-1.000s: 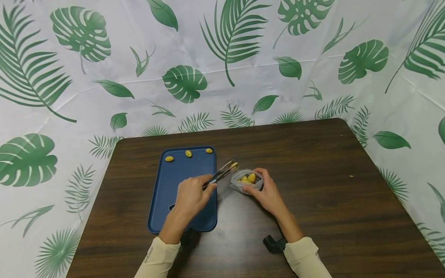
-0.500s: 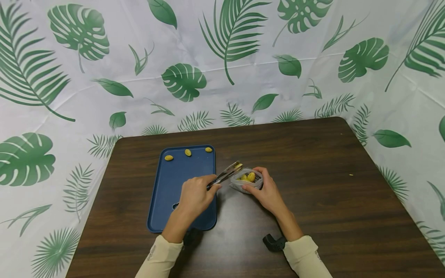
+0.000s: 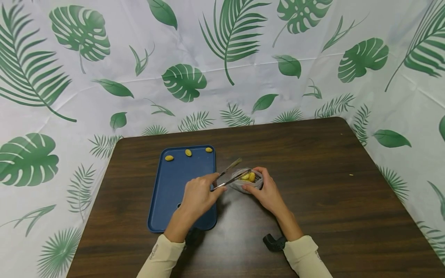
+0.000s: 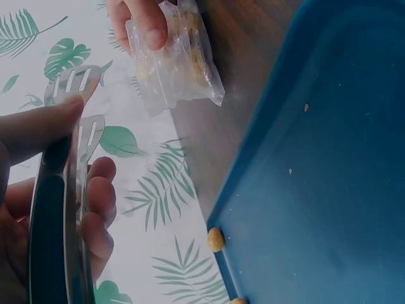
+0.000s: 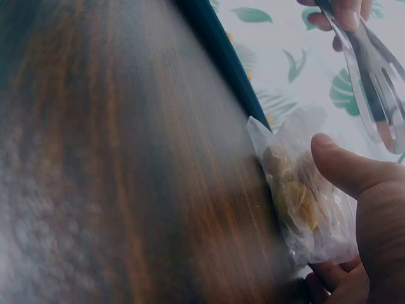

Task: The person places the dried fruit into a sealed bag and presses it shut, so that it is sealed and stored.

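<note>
My left hand (image 3: 199,195) holds metal slotted tongs (image 3: 233,179), whose two arms are spread apart, one tip over the mouth of a clear plastic bag (image 3: 238,188). Nothing shows between the tips. My right hand (image 3: 270,195) grips the bag, thumb on the near side and fingers behind. Several yellow oval pieces (image 3: 252,177) sit inside it; the right wrist view shows them through the plastic (image 5: 294,196). On the blue tray (image 3: 184,185), three similar yellow pieces (image 3: 188,153) lie spaced along the far edge.
The dark wooden table (image 3: 313,173) reaches back to a leaf-print cloth (image 3: 139,100). A tiny yellow crumb (image 3: 351,175) lies at the right, and small crumbs (image 4: 306,107) dot the tray. The tray's right rim lies just left of the bag.
The tongs have shifted right to the bag, and their arms have spread. The yellow piece earlier between their tips no longer shows there. The right hand and bag stay put.
</note>
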`<state>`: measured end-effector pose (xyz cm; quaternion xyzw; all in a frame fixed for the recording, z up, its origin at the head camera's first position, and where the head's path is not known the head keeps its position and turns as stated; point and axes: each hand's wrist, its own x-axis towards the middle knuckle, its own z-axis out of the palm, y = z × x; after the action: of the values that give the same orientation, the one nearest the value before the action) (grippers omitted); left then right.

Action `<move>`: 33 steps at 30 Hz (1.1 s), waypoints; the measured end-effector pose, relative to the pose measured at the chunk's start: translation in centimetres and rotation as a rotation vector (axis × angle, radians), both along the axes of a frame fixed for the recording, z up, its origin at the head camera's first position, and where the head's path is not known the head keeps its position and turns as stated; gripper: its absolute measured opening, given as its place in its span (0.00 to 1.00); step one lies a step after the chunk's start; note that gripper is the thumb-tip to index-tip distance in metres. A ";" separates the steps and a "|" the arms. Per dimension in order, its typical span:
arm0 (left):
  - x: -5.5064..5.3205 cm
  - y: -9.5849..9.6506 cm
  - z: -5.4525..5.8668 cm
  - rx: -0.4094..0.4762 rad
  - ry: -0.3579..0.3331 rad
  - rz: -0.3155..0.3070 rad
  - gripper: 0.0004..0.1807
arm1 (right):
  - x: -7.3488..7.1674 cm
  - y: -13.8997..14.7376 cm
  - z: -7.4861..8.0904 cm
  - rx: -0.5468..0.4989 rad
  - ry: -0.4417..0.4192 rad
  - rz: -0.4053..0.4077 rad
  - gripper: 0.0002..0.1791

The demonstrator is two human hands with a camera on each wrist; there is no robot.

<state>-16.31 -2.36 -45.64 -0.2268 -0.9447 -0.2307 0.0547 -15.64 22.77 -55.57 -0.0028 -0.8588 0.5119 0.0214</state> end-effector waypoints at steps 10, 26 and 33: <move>-0.1 -0.6 -0.1 0.024 0.003 0.055 0.24 | 0.1 0.0 0.2 -0.016 -0.005 0.012 0.41; -0.5 -2.0 -0.8 0.043 0.017 0.136 0.24 | 0.1 -0.1 0.3 -0.010 0.002 0.010 0.40; -0.6 -2.6 -0.9 0.049 -0.002 0.172 0.23 | 0.1 -0.1 0.4 -0.013 0.000 0.009 0.40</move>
<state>-16.92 -4.94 -46.49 -0.1434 -0.9547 -0.2485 0.0790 -15.57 22.69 -55.21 0.0011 -0.8554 0.5176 0.0192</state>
